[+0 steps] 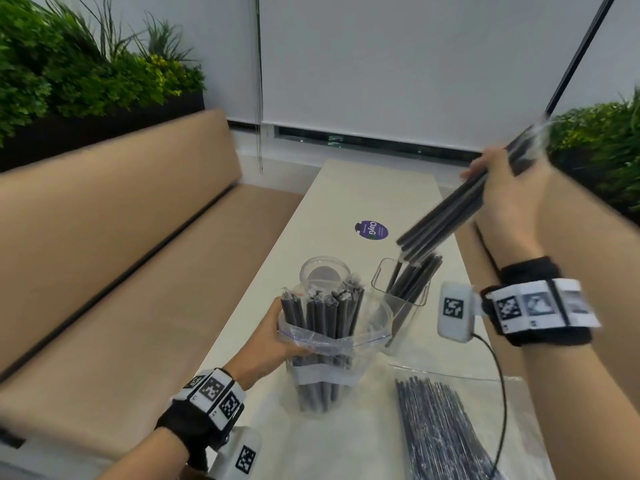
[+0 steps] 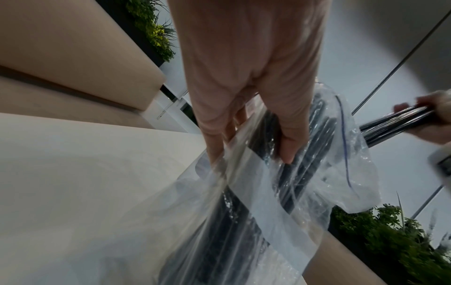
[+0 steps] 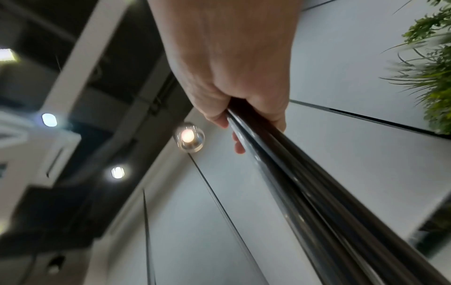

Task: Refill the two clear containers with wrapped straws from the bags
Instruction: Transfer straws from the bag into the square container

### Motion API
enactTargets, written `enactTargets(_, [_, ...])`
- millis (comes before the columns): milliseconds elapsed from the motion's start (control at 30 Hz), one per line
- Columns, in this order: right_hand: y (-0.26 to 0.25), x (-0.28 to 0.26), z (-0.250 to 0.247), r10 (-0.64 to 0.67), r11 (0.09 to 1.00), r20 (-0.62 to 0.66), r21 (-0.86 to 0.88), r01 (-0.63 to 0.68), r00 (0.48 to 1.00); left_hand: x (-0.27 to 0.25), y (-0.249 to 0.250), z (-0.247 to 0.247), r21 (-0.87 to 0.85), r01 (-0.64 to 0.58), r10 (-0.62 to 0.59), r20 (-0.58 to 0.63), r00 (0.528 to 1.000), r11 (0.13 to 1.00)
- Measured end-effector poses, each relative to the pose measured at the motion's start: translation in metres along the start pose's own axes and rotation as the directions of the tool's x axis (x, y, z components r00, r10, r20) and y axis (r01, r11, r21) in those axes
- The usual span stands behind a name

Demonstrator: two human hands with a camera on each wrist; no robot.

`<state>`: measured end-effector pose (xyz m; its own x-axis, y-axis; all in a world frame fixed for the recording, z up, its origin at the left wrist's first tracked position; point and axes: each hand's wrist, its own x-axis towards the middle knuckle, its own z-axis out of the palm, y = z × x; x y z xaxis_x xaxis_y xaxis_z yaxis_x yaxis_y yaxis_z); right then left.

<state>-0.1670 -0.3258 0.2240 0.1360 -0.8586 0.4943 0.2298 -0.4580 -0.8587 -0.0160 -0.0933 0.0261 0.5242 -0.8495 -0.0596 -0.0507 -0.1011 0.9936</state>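
My left hand [image 1: 277, 336] [image 2: 246, 123] grips a clear zip bag [image 1: 332, 344] [image 2: 266, 183] of thick black wrapped straws [image 1: 323, 315], standing upright on the white table [image 1: 353, 199]. My right hand [image 1: 509, 188] [image 3: 234, 86] holds a bundle of black wrapped straws [image 1: 450, 213] [image 3: 317, 192] tilted in the air. Its lower ends hover just above the square clear container [image 1: 403, 296], which has several straws in it. A round clear container [image 1: 323, 271] stands behind the bag; it looks empty.
A second bag of thin wrapped straws [image 1: 440, 431] lies flat at the table's near right. A purple sticker [image 1: 371, 230] sits mid-table. Tan benches [image 1: 104, 271] flank the table, with plants [image 1: 79, 64] behind them. A black cable [image 1: 498, 386] hangs from my right wrist.
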Motion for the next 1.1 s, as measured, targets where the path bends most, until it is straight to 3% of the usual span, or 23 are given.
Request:
enactTargets(167, [0.081, -0.017, 0.019, 0.157, 0.958, 0.005, -0.242, -0.151, 0.988, -0.006, 0.000, -0.001, 0.002, 0.011, -0.011, -0.009, 1.000, 1.000])
enactTargets(367, [0.122, -0.013, 0.026, 0.398, 0.889, 0.049, -0.268, -0.372, 0.916, -0.007, 0.000, -0.003, -0.039, 0.029, -0.028, 0.018, 0.999, 0.999])
enactTargets(500, [0.115, -0.003, 0.023, 0.361, 0.842, 0.157, -0.478, -0.250, 0.919, -0.007, -0.003, -0.005, -0.038, 0.039, -0.038, 0.023, 0.999, 0.999])
enactTargets(633, [0.098, 0.001, 0.015, 0.189, 0.803, 0.176, -0.594, -0.049, 0.966, -0.006, -0.005, -0.006, -0.029, 0.032, -0.032, 0.006, 0.999, 0.999])
enactTargets(833, [0.044, -0.046, 0.005, 0.039, 0.886, 0.265, -0.455, 0.089, 0.964, -0.002, -0.004, -0.007, -0.033, 0.009, -0.010, -0.033, 0.999, 0.999])
enactTargets(900, [0.034, -0.079, 0.000, 0.103, 0.942, 0.392, -0.333, 0.037, 0.914, -0.001, -0.003, -0.007, -0.039, -0.007, 0.005, -0.053, 0.999, 0.999])
enactTargets(967, [0.041, -0.111, -0.001, 0.293, 0.942, 0.579, -0.312, -0.124, 0.761, 0.000, -0.002, -0.006, -0.045, -0.026, 0.022, -0.082, 0.996, 0.999])
enactTargets(1000, [0.051, -0.123, -0.001, 0.384, 0.913, 0.637, -0.369, -0.173, 0.668, 0.000, -0.002, -0.005, -0.051, -0.037, 0.032, -0.100, 0.994, 0.998])
enactTargets(1033, [0.061, -0.132, -0.001, 0.449, 0.880, 0.651, -0.442, -0.175, 0.613, -0.001, -0.002, -0.003, -0.061, -0.051, 0.044, -0.121, 0.992, 0.997])
enactTargets(1100, [0.076, -0.141, 0.000, 0.526, 0.822, 0.605, -0.543, -0.174, 0.598, 0.000, -0.003, 0.000, -0.079, -0.086, 0.073, -0.155, 0.985, 0.993])
